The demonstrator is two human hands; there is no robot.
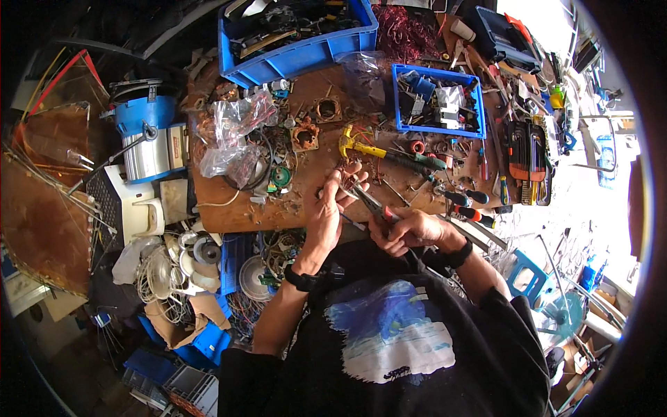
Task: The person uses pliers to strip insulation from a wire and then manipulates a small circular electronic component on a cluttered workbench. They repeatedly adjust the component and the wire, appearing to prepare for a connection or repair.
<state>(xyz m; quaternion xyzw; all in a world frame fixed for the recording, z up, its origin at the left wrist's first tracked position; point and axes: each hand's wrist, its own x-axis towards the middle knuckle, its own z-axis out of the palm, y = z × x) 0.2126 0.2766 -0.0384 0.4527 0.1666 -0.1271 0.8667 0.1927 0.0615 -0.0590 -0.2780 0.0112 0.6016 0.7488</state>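
My left hand [329, 210] is raised over the near edge of the workbench, its fingers closed round a small copper-coloured part [350, 178] whose exact kind I cannot make out. My right hand [408, 231] grips a pair of pliers [369, 199] with red on the handles. The jaws of the pliers point up and left and meet the small part at the left fingertips. Just beyond lies a hammer [368, 149] with a yellow head, its dark handle stretching right. A thin metal rod [396, 192] rests on the wood near the right hand.
A big blue crate [299, 57] of scrap stands at the back, a smaller blue crate [439, 130] to its right. Clear plastic bags [233, 139] and a green spool [281, 176] lie at left. Screwdrivers [467, 197] and a hex key set [529, 163] crowd the right side.
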